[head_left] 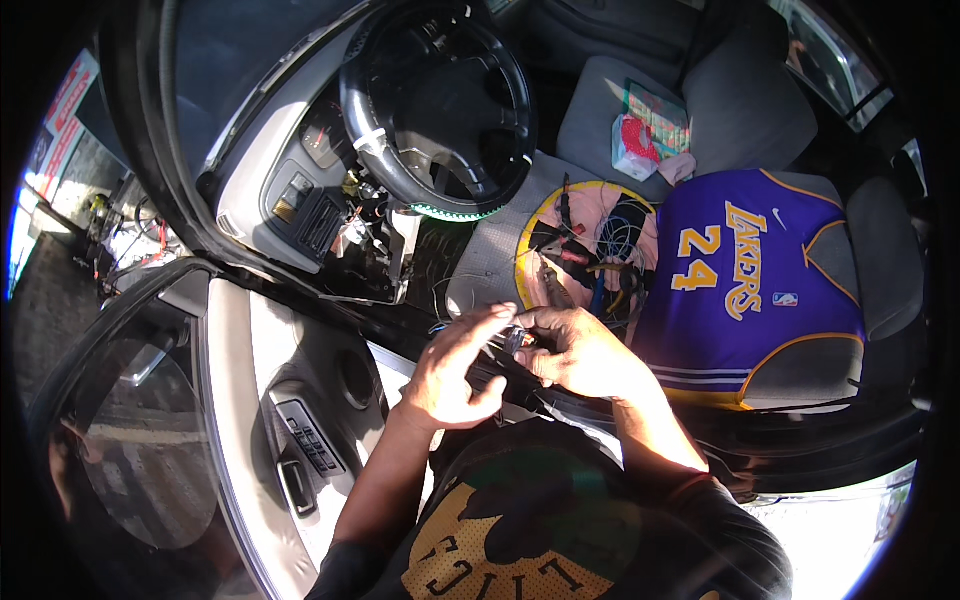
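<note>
My right hand [580, 350] pinches a small dark piece [518, 340] with a copper-coloured spot; its exact kind is too small to tell. Close beside it, my left hand [453, 370] has its fingers stretched out and its thumb apart, with the fingertips near the piece. Whether they touch it I cannot tell. Thin loose wires [440, 300] show just beyond the left fingertips. On the seat past my hands, a pink cloth with a yellow rim [530, 240] carries a blue wire coil [622, 238] and several hand tools, among them red-handled pliers [572, 250].
A steering wheel [372, 150] rises at the far left, above an opened dash panel with exposed wiring [362, 225]. The open car door [300, 420] stands at my left. A purple jersey [700, 290] covers the seat back at right. A tissue box [635, 160] sits on the far seat.
</note>
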